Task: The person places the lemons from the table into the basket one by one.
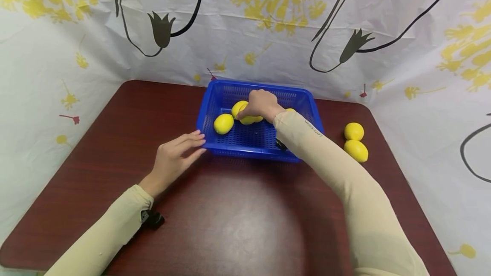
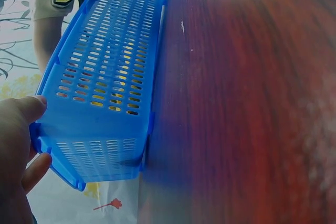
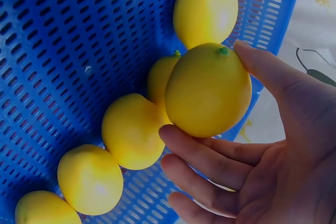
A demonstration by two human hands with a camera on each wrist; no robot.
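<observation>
With my right hand (image 1: 262, 102) I pinch a lemon (image 3: 207, 90) inside the blue basket (image 1: 245, 150), close to other lemons (image 3: 90, 179); my left hand (image 1: 174, 156) pinches the basket's near left corner on the tabletop (image 1: 230, 220).

A blue perforated plastic basket (image 1: 251, 151) stands near the far edge of the reddish-brown wood-grain table (image 1: 245, 216), yellow oval lemons (image 1: 223, 124) inside.
From where I stand, the person's bare left hand (image 1: 174, 156) is at the basket's near left corner; their bare right hand (image 1: 262, 103) is inside, around one lemon (image 3: 208, 90), with another to its left and a row running rightward by the far wall. Right of the basket, two more lemons (image 1: 356, 151) lie on the table, one just behind the other. Behind everything hangs a white floral-printed sheet (image 1: 222, 24).
</observation>
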